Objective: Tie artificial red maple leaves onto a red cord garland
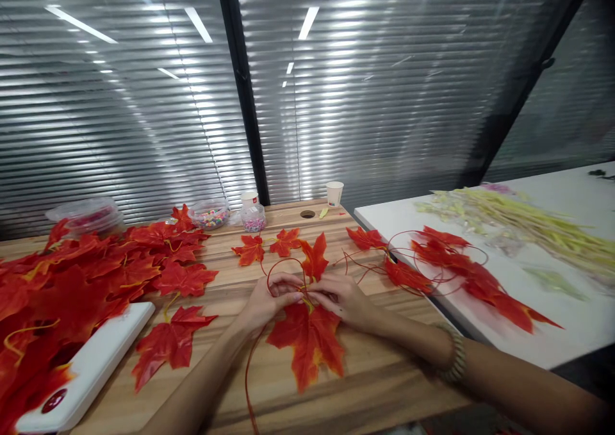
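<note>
Slatted blinds [384,102] fill the background. Before them stand a wooden table [408,384] and, to its right, a white table [576,320], with yellow strands [519,220] on its far part. A heap of red leaves [81,287] covers the left of the wooden table. On the right, a string of red leaves [480,278] lies across the white table's edge, its loose loops reaching onto the wood. A white case [103,364] with a red oval rests against the heap, partly overlapped by leaves.

Both bare hands meet near the middle of the wooden table. The right hand [348,297], a braided bracelet [454,356] around its wrist, has its fingers bent close together, their tips pinching near the left hand's. The left hand [266,300] has its thumb and forefinger drawn together, the others curled behind. Both clamp the red cord [247,371] where it meets a yellow stem; which strand lies under each fingertip cannot be told. A large maple leaf [310,342] spreads flat just below the fingertips, and a smaller leaf [314,257] sticks up just beyond them.

Farther back are a bead tub [210,215], a paper cup [335,193] and a small jar [253,219] of beads.
</note>
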`<move>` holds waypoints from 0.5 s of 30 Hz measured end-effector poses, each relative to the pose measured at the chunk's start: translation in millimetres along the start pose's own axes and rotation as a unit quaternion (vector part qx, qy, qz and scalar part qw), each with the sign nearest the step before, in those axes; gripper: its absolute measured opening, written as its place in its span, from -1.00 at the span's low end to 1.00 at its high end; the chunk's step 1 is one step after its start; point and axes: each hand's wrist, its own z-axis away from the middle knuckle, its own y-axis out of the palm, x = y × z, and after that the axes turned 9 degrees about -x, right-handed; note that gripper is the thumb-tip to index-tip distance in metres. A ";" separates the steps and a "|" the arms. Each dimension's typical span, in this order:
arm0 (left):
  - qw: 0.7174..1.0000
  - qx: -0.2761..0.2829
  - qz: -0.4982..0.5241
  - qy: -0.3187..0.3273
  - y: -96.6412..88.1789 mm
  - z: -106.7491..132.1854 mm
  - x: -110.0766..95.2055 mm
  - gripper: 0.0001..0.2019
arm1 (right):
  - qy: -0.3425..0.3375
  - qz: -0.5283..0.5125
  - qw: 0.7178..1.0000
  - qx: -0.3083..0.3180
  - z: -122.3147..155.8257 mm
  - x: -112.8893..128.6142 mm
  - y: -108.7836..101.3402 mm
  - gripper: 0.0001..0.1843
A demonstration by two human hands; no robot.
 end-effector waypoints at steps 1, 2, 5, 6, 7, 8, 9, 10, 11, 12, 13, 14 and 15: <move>1.000 -0.001 0.001 -0.002 0.2 0.2 0.0 -0.74 | 0.001 0.002 1.000 -0.003 0.2 -0.1 0.1 -0.83; 1.000 -0.005 0.003 -0.006 0.3 0.3 -0.1 -0.73 | 0.002 0.005 1.000 -0.006 0.4 -0.3 0.1 -0.83; 0.999 -0.020 0.012 -0.025 0.6 0.9 -0.6 -0.71 | 0.004 0.012 1.000 -0.011 1.0 -0.6 0.1 -0.83; 0.999 -0.017 0.017 -0.031 0.5 1.1 -0.9 -0.70 | 0.004 0.013 1.000 -0.008 1.0 -0.5 0.0 -0.83; 0.999 -0.011 0.022 -0.037 0.4 1.3 -1.2 -0.69 | 0.004 0.015 1.000 -0.005 0.9 -0.3 -0.1 -0.83; 0.999 -0.003 0.027 -0.042 0.1 1.6 -1.5 -0.69 | 0.004 0.017 1.000 -0.002 0.8 0.0 -0.3 -0.82; 0.998 0.002 0.031 -0.046 -0.2 1.9 -1.9 -0.68 | 0.003 0.019 1.000 0.001 0.6 0.4 -0.6 -0.82; 0.998 0.005 0.036 -0.050 -0.5 2.3 -2.4 -0.69 | 0.002 0.022 1.000 0.003 0.4 0.8 -0.8 -0.82; 0.998 0.005 0.042 -0.055 -0.7 2.7 -2.9 -0.69 | 0.002 0.025 1.000 0.003 0.3 1.1 -1.0 -0.82; 0.997 0.003 0.049 -0.062 -0.8 3.1 -3.5 -0.69 | 0.002 0.027 1.000 0.001 0.2 1.4 -1.1 -0.82; 0.996 0.001 0.055 -0.070 -0.8 3.5 -3.9 -0.68 | 0.001 0.028 1.000 -0.003 0.1 1.7 -1.2 -0.82; 0.995 -0.001 0.061 -0.078 -0.7 3.8 -4.4 -0.68 | 0.000 0.030 1.000 -0.006 0.2 1.8 -1.3 -0.82; 0.994 -0.001 0.066 -0.084 -0.6 4.0 -4.7 -0.67 | -0.001 0.031 0.999 -0.009 0.3 1.9 -1.3 -0.82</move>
